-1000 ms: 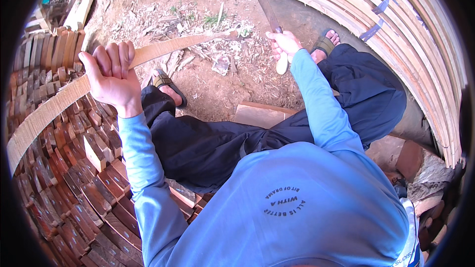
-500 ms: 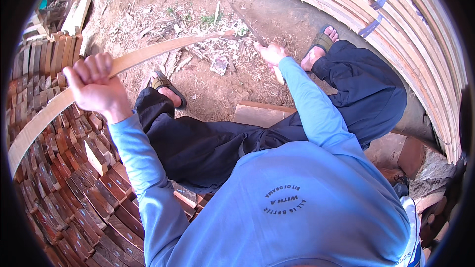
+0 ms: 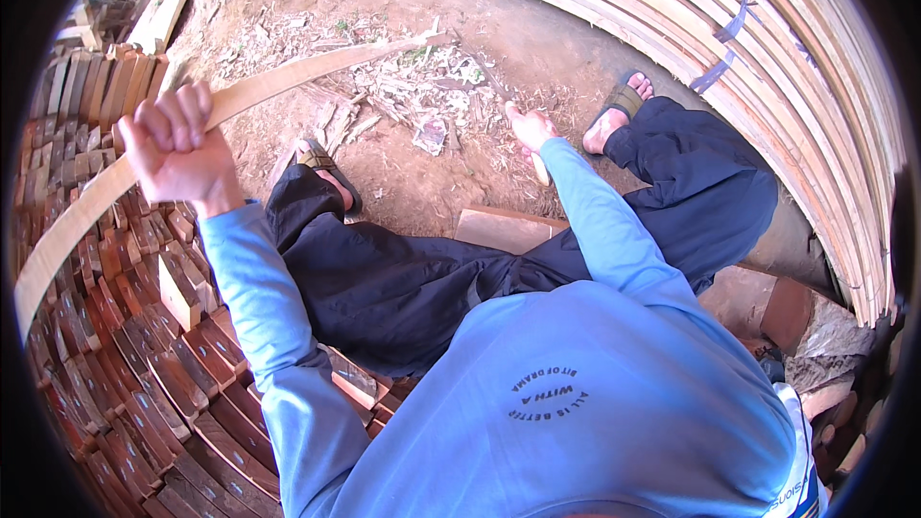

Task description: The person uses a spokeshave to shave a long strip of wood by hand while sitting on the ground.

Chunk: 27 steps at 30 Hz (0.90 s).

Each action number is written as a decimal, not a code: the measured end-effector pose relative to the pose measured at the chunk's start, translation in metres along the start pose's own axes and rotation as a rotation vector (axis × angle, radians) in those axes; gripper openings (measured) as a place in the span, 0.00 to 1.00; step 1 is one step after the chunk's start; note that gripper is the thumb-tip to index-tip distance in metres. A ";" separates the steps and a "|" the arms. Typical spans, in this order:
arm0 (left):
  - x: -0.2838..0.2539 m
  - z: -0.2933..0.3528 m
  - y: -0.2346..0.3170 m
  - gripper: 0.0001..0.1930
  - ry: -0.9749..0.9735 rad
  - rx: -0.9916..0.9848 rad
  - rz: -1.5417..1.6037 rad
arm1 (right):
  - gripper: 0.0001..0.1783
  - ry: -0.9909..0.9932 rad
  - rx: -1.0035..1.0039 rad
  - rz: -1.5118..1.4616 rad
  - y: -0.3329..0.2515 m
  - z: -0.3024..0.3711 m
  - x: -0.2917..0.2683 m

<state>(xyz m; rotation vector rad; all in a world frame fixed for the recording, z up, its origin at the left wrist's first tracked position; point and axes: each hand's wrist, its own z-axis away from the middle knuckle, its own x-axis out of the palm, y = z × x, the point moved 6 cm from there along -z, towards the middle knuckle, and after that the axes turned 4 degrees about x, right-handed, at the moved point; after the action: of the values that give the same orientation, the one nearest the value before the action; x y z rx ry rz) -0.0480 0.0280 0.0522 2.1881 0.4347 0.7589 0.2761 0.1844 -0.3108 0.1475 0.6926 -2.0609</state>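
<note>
And here's the strip (image 3: 288,80), held up in the left hand (image 3: 180,149), fingers clamped around its middle, the far tip out over the shavings (image 3: 389,96). Right of that tip, the right hand (image 3: 531,128) grips the knife (image 3: 496,84); hands well apart, blade blurred, seemingly clear of the strip. How far along? The strip is in one piece, its far end already down to a narrow tip, so I'd judge some shaping done, and all that litter beneath suggests plenty of cutting here. Knife in hand, I'd call the work unfinished, but how much is left to shave, I cannot tell. Around the strip's near end, blocks (image 3: 163,364) are piled; beyond its tip, planks (image 3: 672,0).
</note>
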 end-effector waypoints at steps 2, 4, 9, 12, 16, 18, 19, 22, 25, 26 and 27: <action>0.006 0.000 -0.010 0.24 -0.062 -0.025 -0.046 | 0.39 -0.001 -0.032 0.018 0.000 -0.003 -0.002; 0.008 -0.003 -0.006 0.24 -0.122 -0.026 -0.079 | 0.39 -0.026 0.001 -0.012 0.004 -0.005 -0.002; 0.001 -0.005 0.014 0.30 0.310 0.148 -0.168 | 0.39 0.005 -0.027 0.008 0.023 -0.036 -0.005; -0.006 -0.004 0.022 0.29 0.369 0.149 -0.088 | 0.39 -0.003 -0.017 -0.006 0.021 -0.033 -0.003; -0.006 -0.009 0.020 0.20 0.165 0.032 0.149 | 0.38 0.024 -0.003 -0.007 0.014 -0.021 -0.009; -0.002 -0.012 0.036 0.20 0.093 0.015 0.156 | 0.38 -0.012 -0.017 -0.006 0.005 -0.010 -0.009; -0.001 -0.013 0.043 0.20 0.057 0.006 0.159 | 0.37 -0.030 -0.024 -0.006 0.001 -0.006 -0.008; -0.006 -0.015 0.048 0.19 0.016 -0.041 0.206 | 0.36 -0.001 -0.016 -0.073 0.000 -0.004 -0.013; -0.004 -0.013 0.046 0.18 -0.050 -0.083 0.215 | 0.36 0.003 -0.033 -0.124 0.000 -0.002 -0.017; 0.000 -0.010 0.045 0.18 -0.064 -0.113 0.247 | 0.36 0.004 -0.032 -0.117 0.000 -0.002 -0.016; 0.004 -0.007 0.043 0.18 -0.077 -0.142 0.278 | 0.36 0.003 -0.032 -0.110 -0.001 -0.002 -0.015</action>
<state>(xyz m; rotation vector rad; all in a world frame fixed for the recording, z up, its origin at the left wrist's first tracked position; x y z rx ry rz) -0.0469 0.0060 0.0906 2.1591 0.0349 0.8223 0.2833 0.1970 -0.3063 0.0959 0.7494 -2.1534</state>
